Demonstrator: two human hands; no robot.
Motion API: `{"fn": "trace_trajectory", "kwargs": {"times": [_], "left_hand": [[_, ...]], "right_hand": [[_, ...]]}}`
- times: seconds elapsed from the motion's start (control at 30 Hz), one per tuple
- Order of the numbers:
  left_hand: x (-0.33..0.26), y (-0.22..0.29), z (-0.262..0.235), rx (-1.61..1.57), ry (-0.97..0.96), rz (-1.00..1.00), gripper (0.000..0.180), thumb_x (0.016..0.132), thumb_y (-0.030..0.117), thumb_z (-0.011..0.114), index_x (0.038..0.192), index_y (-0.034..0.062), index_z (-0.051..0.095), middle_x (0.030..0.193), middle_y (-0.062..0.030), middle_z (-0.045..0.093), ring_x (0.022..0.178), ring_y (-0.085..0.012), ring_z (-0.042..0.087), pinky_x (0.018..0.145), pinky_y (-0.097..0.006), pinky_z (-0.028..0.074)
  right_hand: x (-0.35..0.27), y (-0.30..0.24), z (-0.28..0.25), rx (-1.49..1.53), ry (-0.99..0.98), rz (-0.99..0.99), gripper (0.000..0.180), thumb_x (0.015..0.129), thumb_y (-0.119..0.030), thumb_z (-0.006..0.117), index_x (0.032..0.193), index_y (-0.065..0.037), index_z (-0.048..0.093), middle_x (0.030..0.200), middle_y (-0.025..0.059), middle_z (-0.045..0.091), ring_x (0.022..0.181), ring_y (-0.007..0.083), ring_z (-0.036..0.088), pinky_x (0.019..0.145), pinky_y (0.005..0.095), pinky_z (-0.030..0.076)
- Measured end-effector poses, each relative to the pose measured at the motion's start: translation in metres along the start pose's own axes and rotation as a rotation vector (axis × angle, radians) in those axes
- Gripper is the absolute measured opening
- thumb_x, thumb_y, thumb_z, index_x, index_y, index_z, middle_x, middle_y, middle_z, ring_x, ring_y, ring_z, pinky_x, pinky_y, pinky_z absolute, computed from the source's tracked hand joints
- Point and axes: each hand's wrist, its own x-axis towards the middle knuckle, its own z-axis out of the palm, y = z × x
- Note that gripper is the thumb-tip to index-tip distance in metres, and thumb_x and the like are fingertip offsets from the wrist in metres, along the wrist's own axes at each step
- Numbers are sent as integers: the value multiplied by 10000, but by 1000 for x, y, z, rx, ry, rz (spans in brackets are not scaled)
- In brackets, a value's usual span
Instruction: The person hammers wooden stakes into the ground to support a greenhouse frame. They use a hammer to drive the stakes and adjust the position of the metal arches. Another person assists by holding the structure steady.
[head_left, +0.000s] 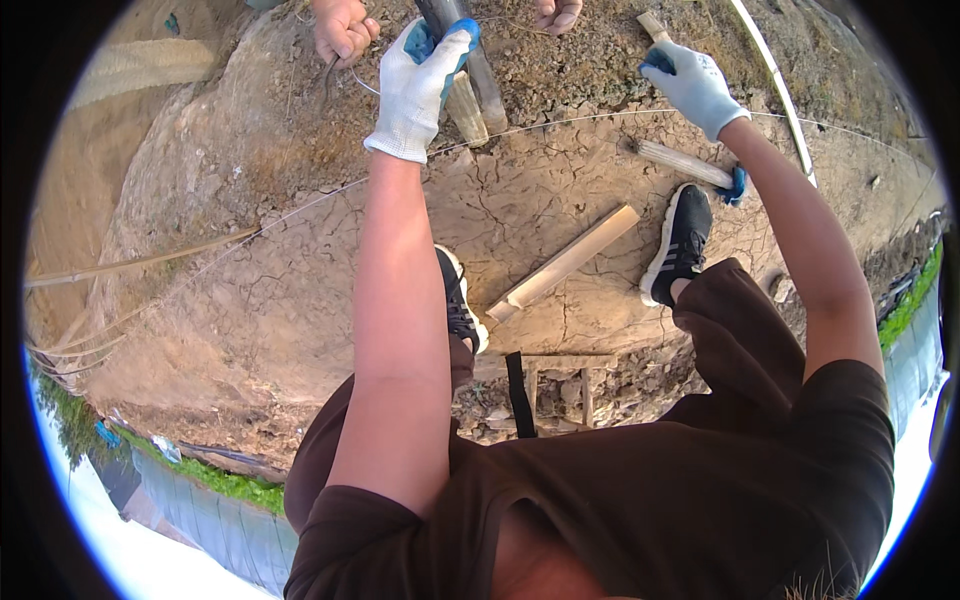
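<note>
My left hand (415,95), in a white glove with blue-coated fingers, is closed round the upper part of a wooden stake (465,112). A dark grey pole (488,90) runs close beside the stake; whether my grip takes it in too, I cannot tell. Another person's hand (345,32) pinches a thin string or wire just left of my glove, and that person's other hand (557,14) shows at the top. Out to the right, my gloved right hand (692,88) is curled closed. A short piece of wood (653,27) shows at its fingers; its hold is hidden.
A hammer-like tool (685,162) with a wooden handle and blue end lies near my right shoe (682,240). Between my feet lies a wooden board (565,262). A white string (310,203) crosses the cracked soil. A pale strip (775,75) curves at upper right.
</note>
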Motion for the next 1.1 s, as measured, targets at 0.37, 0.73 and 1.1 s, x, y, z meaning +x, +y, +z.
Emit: {"fn": "trace_trajectory", "kwargs": {"times": [0.37,0.73,1.1], "left_hand": [[10,-4,7,-198,-314,-117,547,1109,432,515,1317,-66,603,1065,-157,734,985,-298,737,937,-408,593],[29,-29,-21,-382,-228,-180,569,1079,527,541,1305,9,609,1020,-117,744,958,-246,728,918,-382,572],[0,-9,-13,-122,-248,-8,610,1097,536,473,1363,-2,586,1039,-122,750,1000,-260,731,980,-404,541]], "right_hand": [[-468,154,-28,-56,-1061,688,363,978,-194,696,1314,-63,655,1051,190,739,952,343,707,862,417,554],[-259,89,-46,231,-313,561,436,992,-209,683,1386,-28,634,1027,116,765,926,205,714,838,354,556],[-85,-68,-84,99,-205,-116,394,1025,-247,666,1380,-79,642,1019,167,755,874,220,729,821,371,597]]}}
